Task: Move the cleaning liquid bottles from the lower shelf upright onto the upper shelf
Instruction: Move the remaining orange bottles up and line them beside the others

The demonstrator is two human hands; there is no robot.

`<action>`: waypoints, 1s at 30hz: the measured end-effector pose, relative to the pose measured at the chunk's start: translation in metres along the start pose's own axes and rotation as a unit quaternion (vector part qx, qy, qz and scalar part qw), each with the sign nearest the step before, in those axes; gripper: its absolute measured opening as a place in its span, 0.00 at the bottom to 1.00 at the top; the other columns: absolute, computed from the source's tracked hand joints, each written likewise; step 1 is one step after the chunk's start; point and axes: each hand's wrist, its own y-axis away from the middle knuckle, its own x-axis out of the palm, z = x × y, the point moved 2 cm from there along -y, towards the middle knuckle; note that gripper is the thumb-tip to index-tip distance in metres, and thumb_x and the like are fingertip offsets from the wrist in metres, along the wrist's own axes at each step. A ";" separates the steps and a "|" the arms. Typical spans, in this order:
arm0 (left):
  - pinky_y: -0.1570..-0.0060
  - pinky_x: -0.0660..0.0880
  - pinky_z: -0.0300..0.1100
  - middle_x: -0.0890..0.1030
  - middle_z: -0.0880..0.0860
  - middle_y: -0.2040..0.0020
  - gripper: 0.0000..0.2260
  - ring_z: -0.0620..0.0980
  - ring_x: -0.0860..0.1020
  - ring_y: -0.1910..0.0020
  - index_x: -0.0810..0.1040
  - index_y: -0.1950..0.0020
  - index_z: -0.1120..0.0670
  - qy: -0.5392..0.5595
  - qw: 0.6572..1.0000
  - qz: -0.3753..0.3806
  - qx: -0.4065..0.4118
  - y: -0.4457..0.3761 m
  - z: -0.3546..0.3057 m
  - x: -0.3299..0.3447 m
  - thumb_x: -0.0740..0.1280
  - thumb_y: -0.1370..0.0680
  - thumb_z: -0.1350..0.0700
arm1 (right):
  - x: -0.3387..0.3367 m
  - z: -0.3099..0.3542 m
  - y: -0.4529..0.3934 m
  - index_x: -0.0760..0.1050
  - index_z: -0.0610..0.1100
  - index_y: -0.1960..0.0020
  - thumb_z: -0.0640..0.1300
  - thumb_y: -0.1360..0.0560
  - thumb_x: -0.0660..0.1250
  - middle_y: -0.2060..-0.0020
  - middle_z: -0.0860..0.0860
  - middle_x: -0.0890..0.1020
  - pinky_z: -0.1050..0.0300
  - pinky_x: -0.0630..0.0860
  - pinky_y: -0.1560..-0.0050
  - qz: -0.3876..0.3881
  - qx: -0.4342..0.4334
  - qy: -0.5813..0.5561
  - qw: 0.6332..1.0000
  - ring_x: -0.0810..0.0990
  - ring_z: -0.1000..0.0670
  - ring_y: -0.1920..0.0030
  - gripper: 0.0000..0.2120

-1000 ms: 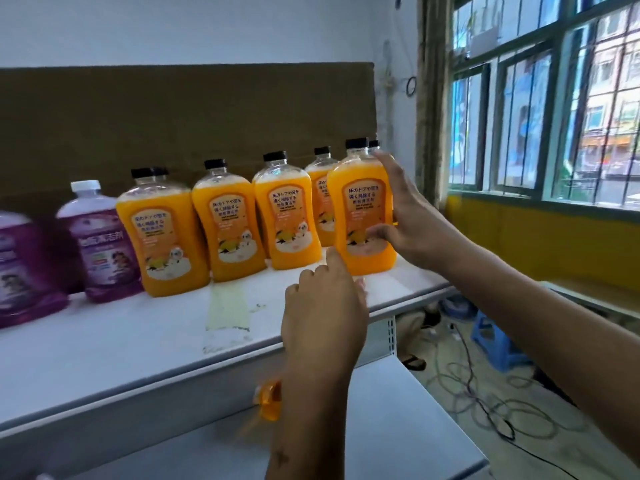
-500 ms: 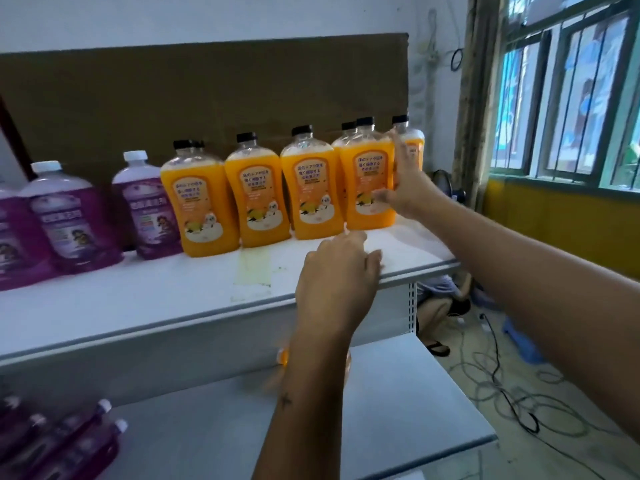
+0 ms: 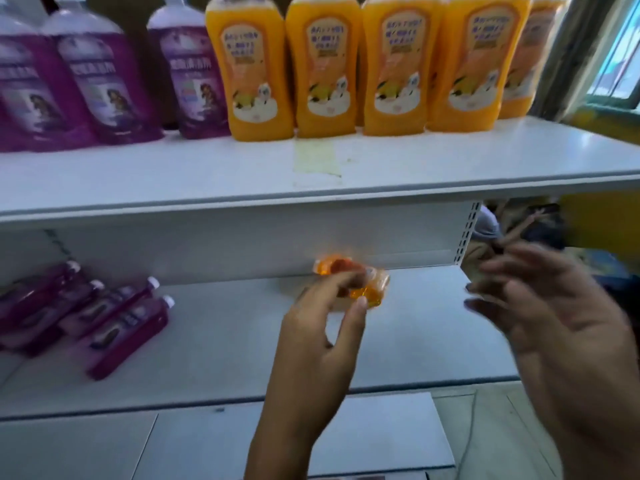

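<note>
Several orange cleaning liquid bottles [image 3: 325,64] stand upright in a row on the white upper shelf [image 3: 207,174], with purple bottles [image 3: 97,81] upright to their left. Several slim purple bottles [image 3: 114,320] lie on their sides at the left of the lower shelf [image 3: 214,348]. My left hand [image 3: 318,334] reaches over the lower shelf's middle, with forefinger and thumb pinching a small blurred orange pouch [image 3: 370,292]. My right hand [image 3: 554,327] hovers at the shelf's right end, fingers spread and holding nothing.
A yellowish stain [image 3: 317,161] marks the upper shelf in front of the orange bottles. Behind the shelf's right upright a person [image 3: 485,230] sits low. A window [image 3: 620,64] is at the far right. A white base panel [image 3: 346,438] lies below the lower shelf.
My view has dropped from the upper shelf to the lower one. My right hand left the orange bottle and came down. My left hand went down to the orange pouch.
</note>
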 end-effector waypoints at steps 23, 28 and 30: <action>0.24 0.54 0.59 0.46 0.53 0.18 0.38 0.55 0.46 0.20 0.47 0.18 0.52 -0.392 0.900 0.175 -0.073 -0.109 0.206 0.087 0.61 0.23 0.71 | 0.038 -0.280 -0.068 0.50 0.44 0.19 0.40 0.26 0.67 0.20 0.41 0.53 0.40 0.44 0.21 0.257 0.045 0.661 0.703 0.48 0.36 0.21 0.41; 0.23 0.52 0.58 0.43 0.55 0.18 0.43 0.58 0.46 0.20 0.40 0.19 0.53 -0.517 0.808 0.281 -0.038 -0.120 0.218 0.100 0.64 0.24 0.71 | 0.031 -0.278 -0.081 0.54 0.48 0.19 0.39 0.26 0.68 0.22 0.44 0.61 0.47 0.55 0.23 0.259 0.029 0.676 0.689 0.60 0.39 0.25 0.40; 0.23 0.54 0.57 0.47 0.56 0.18 0.45 0.59 0.50 0.20 0.42 0.19 0.54 -0.531 0.799 0.283 -0.019 -0.119 0.217 0.102 0.68 0.26 0.71 | 0.030 -0.271 -0.080 0.53 0.48 0.19 0.40 0.25 0.68 0.24 0.44 0.63 0.47 0.59 0.26 0.269 0.022 0.687 0.675 0.64 0.39 0.27 0.39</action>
